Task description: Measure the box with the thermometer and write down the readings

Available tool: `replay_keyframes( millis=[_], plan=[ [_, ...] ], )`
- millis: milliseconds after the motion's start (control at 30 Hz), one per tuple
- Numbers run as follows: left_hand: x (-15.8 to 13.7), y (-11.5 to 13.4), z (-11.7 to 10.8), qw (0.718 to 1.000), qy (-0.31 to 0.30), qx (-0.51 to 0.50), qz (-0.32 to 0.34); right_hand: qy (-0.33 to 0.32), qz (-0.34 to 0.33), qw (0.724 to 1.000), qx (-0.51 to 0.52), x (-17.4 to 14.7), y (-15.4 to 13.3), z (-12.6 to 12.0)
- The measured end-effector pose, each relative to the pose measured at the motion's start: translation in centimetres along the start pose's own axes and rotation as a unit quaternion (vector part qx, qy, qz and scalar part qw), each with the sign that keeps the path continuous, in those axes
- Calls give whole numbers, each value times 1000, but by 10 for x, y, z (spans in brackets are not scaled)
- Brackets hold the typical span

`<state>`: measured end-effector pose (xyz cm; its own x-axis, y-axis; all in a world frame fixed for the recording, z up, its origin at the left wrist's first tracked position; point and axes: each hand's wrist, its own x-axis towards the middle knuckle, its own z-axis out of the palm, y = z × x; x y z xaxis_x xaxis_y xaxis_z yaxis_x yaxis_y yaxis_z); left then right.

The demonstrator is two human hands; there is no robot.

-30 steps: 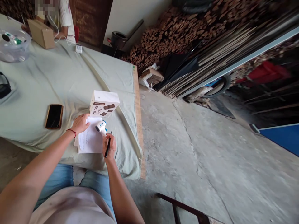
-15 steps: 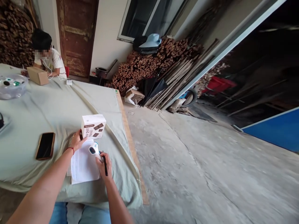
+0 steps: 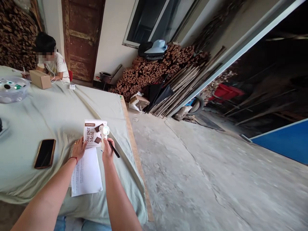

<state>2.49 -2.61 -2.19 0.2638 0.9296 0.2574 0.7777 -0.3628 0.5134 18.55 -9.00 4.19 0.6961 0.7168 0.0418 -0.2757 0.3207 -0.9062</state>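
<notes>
My left hand (image 3: 79, 149) grips the left side of a white box (image 3: 90, 125) printed "Su-per Meal", its front facing me. My right hand (image 3: 108, 150) is closed around the handle of a white infrared thermometer (image 3: 104, 142), whose small screen is lit. That thermometer stands right in front of the box's right part; whether they touch I cannot tell. A black pen (image 3: 114, 149) sticks out of the same hand, slanting down to the right. Below both hands lie printed paper sheets (image 3: 88, 175) on the green cloth. A dark-screened phone (image 3: 45, 153) rests left of my left hand.
The cloth-covered table (image 3: 60, 112) ends at a wooden edge (image 3: 134, 147) on the right, with concrete floor beyond. Across the table a person (image 3: 61, 65) sits behind a cardboard box (image 3: 40, 79). A clear plastic tub (image 3: 14, 94) stands far left; stacked firewood (image 3: 134, 70) lines the wall.
My right hand has raised the thermometer from over the papers to the box front, and its screen has lit up. The box now faces me more squarely, and the pen has swung outward.
</notes>
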Motion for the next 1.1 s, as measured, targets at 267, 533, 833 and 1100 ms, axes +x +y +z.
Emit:
replay_keyframes(
  millis=[267,533,833,1100],
  plan=[
    [0,-1,3,999,19,24,15,4,-18,1000,-1,9,18,2],
    [-2,1,0,1000,9,15,18,-1,-12,1000,-2,9,14,2],
    [-2,4,-2,1000,-25,3,-2,15,15,999,32,8,9,3],
    [-3,2,2,999,-26,-6,-22,0,20,999,36,6,0,2]
  ],
)
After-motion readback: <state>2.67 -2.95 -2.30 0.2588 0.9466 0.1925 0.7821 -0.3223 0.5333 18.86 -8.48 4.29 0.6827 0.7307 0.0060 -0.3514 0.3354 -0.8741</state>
